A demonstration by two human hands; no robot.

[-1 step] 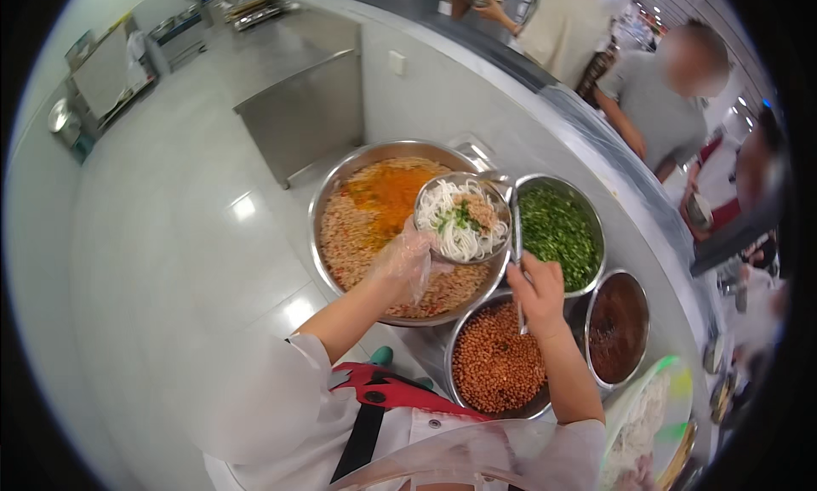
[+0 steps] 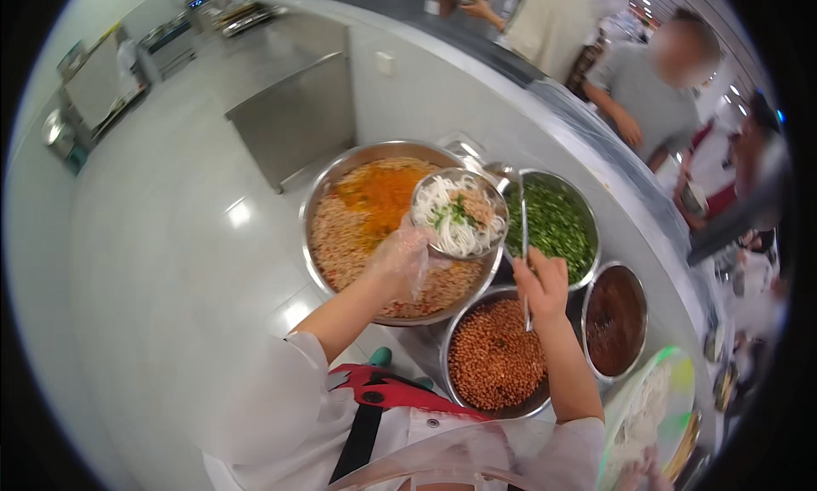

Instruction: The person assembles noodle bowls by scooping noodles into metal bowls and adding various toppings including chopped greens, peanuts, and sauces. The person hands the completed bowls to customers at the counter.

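My left hand [image 2: 400,257], in a clear plastic glove, grips a metal bowl [image 2: 423,242] by its near left side. White noodles [image 2: 455,193] fill the bowl, topped with chopped greens and a tan crumbly topping. Below the bowl stands a wide metal basin [image 2: 319,274] of broth with orange oil and small bits. My right hand [image 2: 543,282] is closed round the long handle of a metal ladle [image 2: 524,214]. The ladle's head is by the bowl's far right rim, and its contents cannot be made out. Just beyond that hand is a basin of chopped greens [image 2: 553,227].
A pot of fried beans or nuts [image 2: 498,355] stands near me, with a pot of dark brown sauce [image 2: 614,321] to its right. At lower right, a green-rimmed basket [image 2: 681,363] holds white noodles, with what looks like another hand in it. People [image 2: 655,82] stand beyond the counter [image 2: 587,134].
The ladle and my right hand have shifted slightly away from me and to the right of the bowl. My left hand keeps the bowl over the broth basin. The whole view has turned a little.
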